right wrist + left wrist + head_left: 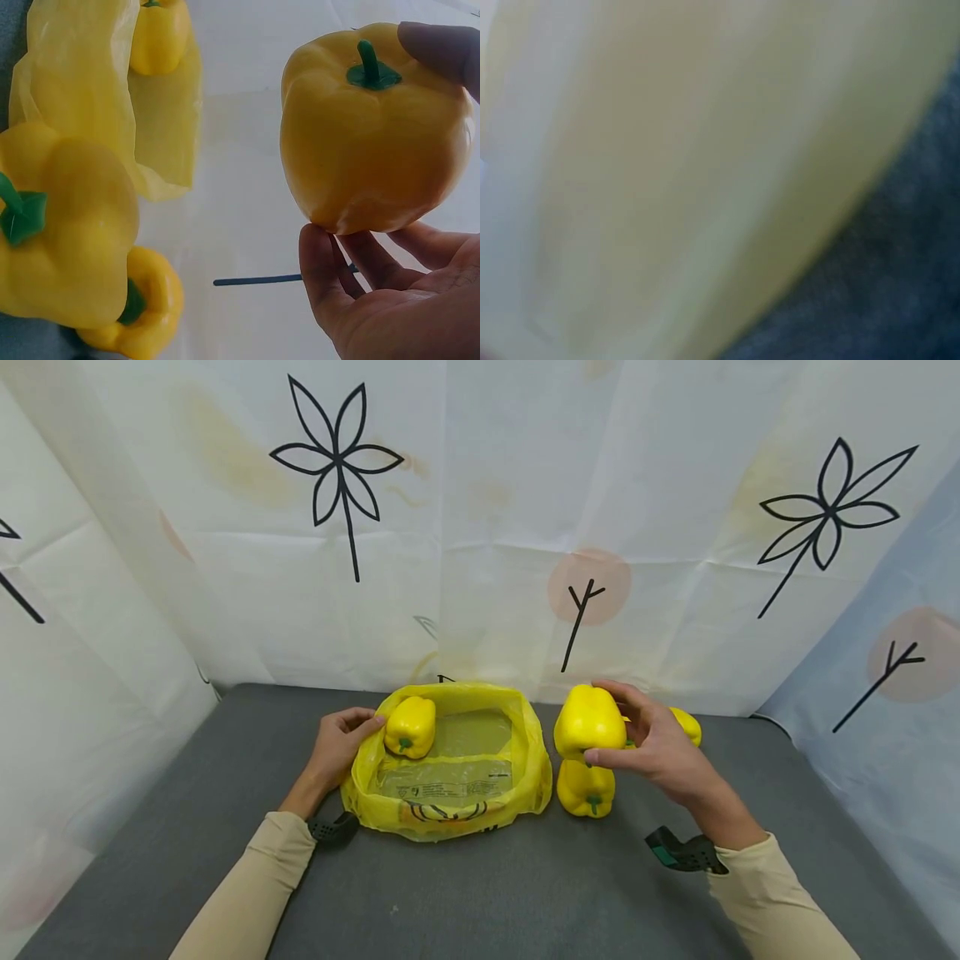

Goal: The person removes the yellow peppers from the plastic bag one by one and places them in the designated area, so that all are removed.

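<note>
My left hand (341, 747) pinches the left rim of a yellow plastic bag (448, 822), which lies with its mouth wide. Inside the bag, at its left, is a yellow bell pepper (410, 727). My right hand (660, 747) grips another yellow bell pepper (588, 720) (375, 142) between thumb and fingers, raised right of the bag. Below it a third bell pepper (587, 792) rests on the table beside the bag. More yellow pepper (687, 727) shows behind my right hand, partly hidden. In the left wrist view, the bag's plastic (667, 172) is blurred and fills most of the picture.
A dark grey cloth-like surface (480, 902) lies under everything. White printed sheets (487, 485) hang behind and at both sides, close to the table's back edge. Each wrist wears a dark band (686, 852).
</note>
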`<control>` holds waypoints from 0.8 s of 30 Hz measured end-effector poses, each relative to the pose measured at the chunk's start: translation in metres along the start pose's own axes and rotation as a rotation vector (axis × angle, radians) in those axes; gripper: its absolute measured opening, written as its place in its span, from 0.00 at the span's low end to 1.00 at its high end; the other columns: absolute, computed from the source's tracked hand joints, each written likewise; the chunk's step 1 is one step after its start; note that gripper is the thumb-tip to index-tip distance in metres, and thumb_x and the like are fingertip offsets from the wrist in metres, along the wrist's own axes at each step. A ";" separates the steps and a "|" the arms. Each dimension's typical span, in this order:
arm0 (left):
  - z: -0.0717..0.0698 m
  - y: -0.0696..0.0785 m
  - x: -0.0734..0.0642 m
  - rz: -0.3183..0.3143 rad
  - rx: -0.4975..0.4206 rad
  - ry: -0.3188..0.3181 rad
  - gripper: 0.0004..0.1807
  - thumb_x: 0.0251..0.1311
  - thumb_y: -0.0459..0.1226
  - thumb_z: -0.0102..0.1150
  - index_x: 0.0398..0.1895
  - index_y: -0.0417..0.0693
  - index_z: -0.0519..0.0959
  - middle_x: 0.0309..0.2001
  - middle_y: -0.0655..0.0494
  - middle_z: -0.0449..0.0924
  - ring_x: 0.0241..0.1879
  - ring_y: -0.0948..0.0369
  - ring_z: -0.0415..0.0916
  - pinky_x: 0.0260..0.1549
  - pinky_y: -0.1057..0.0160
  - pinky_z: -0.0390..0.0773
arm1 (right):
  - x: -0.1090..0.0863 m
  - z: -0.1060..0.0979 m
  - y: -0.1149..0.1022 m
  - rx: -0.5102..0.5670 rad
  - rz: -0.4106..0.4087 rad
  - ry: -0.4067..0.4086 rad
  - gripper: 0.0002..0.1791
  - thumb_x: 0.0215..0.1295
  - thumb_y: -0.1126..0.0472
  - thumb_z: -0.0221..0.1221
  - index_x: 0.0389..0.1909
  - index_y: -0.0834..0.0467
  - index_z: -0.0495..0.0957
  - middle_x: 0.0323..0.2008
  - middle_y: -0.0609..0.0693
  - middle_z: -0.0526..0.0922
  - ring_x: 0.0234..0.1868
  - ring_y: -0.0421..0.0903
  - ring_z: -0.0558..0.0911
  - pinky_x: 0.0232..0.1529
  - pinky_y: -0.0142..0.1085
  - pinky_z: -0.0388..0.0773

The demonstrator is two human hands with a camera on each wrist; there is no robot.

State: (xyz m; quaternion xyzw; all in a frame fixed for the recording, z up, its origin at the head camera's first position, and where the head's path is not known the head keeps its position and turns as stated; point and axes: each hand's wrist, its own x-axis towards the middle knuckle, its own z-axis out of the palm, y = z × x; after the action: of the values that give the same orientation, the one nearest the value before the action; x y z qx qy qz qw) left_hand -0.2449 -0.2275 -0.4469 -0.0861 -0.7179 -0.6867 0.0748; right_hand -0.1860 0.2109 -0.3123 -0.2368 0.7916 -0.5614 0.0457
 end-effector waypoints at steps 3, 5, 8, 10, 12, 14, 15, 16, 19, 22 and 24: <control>0.000 0.000 0.000 -0.001 -0.001 -0.001 0.19 0.72 0.36 0.60 0.50 0.21 0.77 0.36 0.58 0.82 0.35 0.64 0.81 0.36 0.67 0.85 | -0.002 -0.002 0.000 0.005 0.005 0.007 0.47 0.61 0.70 0.69 0.78 0.62 0.55 0.68 0.61 0.64 0.58 0.49 0.77 0.52 0.34 0.81; 0.000 0.000 0.000 -0.003 0.000 0.000 0.19 0.72 0.36 0.60 0.50 0.21 0.77 0.37 0.58 0.82 0.35 0.64 0.81 0.36 0.67 0.85 | -0.003 -0.004 0.000 0.009 0.009 0.009 0.47 0.61 0.71 0.69 0.78 0.62 0.54 0.69 0.61 0.63 0.58 0.48 0.77 0.53 0.33 0.81; 0.000 0.000 0.000 -0.007 0.005 0.002 0.19 0.72 0.36 0.61 0.50 0.22 0.77 0.37 0.58 0.82 0.35 0.64 0.82 0.36 0.67 0.85 | -0.005 -0.006 0.001 0.002 0.017 0.016 0.47 0.62 0.71 0.69 0.78 0.62 0.54 0.69 0.60 0.63 0.59 0.47 0.76 0.54 0.32 0.80; 0.000 0.000 0.000 -0.008 0.006 0.003 0.19 0.72 0.36 0.61 0.50 0.22 0.78 0.37 0.58 0.82 0.35 0.64 0.82 0.36 0.67 0.85 | -0.006 -0.008 0.001 -0.010 0.022 0.022 0.47 0.62 0.70 0.69 0.78 0.62 0.54 0.69 0.60 0.64 0.59 0.47 0.76 0.54 0.31 0.79; 0.000 0.000 0.001 -0.008 0.008 0.003 0.19 0.72 0.36 0.61 0.50 0.22 0.78 0.37 0.58 0.82 0.35 0.64 0.82 0.36 0.67 0.85 | -0.007 -0.009 0.002 -0.026 0.025 0.032 0.47 0.61 0.70 0.69 0.78 0.62 0.55 0.68 0.59 0.64 0.58 0.47 0.76 0.54 0.31 0.79; 0.000 0.000 0.001 -0.008 0.006 0.003 0.19 0.72 0.36 0.61 0.50 0.22 0.78 0.37 0.58 0.82 0.36 0.64 0.82 0.36 0.67 0.85 | -0.008 -0.010 0.003 -0.036 0.023 0.039 0.47 0.61 0.70 0.70 0.78 0.62 0.55 0.68 0.60 0.64 0.58 0.47 0.76 0.53 0.30 0.79; 0.000 0.000 0.001 -0.007 0.005 0.002 0.19 0.72 0.36 0.61 0.50 0.22 0.77 0.37 0.59 0.82 0.36 0.64 0.82 0.36 0.67 0.85 | -0.009 -0.011 0.003 -0.038 0.022 0.042 0.47 0.61 0.70 0.70 0.77 0.62 0.55 0.68 0.60 0.64 0.58 0.46 0.76 0.53 0.30 0.79; 0.000 0.000 0.001 -0.007 0.004 0.002 0.19 0.72 0.36 0.61 0.50 0.22 0.77 0.37 0.58 0.82 0.35 0.64 0.82 0.36 0.67 0.85 | -0.009 -0.011 0.003 -0.038 0.021 0.044 0.47 0.61 0.70 0.69 0.77 0.62 0.55 0.69 0.60 0.63 0.57 0.46 0.76 0.53 0.30 0.79; 0.000 0.000 0.001 -0.009 0.002 0.003 0.19 0.72 0.36 0.61 0.50 0.22 0.78 0.37 0.58 0.82 0.35 0.64 0.82 0.36 0.67 0.85 | -0.010 -0.013 0.004 -0.027 0.021 0.047 0.47 0.62 0.71 0.69 0.77 0.62 0.55 0.69 0.59 0.62 0.58 0.46 0.76 0.53 0.30 0.80; -0.001 0.000 0.001 -0.013 0.003 0.004 0.19 0.72 0.36 0.61 0.50 0.22 0.78 0.36 0.58 0.82 0.35 0.64 0.82 0.36 0.67 0.85 | -0.012 -0.016 0.005 -0.018 0.024 0.049 0.46 0.62 0.71 0.68 0.78 0.61 0.54 0.69 0.58 0.62 0.58 0.47 0.75 0.53 0.30 0.79; -0.001 0.000 0.001 -0.014 0.006 0.005 0.19 0.72 0.36 0.61 0.50 0.22 0.78 0.36 0.58 0.83 0.36 0.64 0.82 0.36 0.67 0.85 | -0.013 -0.018 0.006 -0.020 0.023 0.053 0.46 0.63 0.71 0.68 0.78 0.61 0.54 0.69 0.58 0.62 0.58 0.47 0.75 0.53 0.29 0.79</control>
State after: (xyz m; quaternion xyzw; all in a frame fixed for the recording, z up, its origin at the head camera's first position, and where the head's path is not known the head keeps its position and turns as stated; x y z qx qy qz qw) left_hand -0.2455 -0.2280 -0.4465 -0.0792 -0.7203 -0.6854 0.0719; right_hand -0.1828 0.2330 -0.3139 -0.2133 0.8009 -0.5588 0.0289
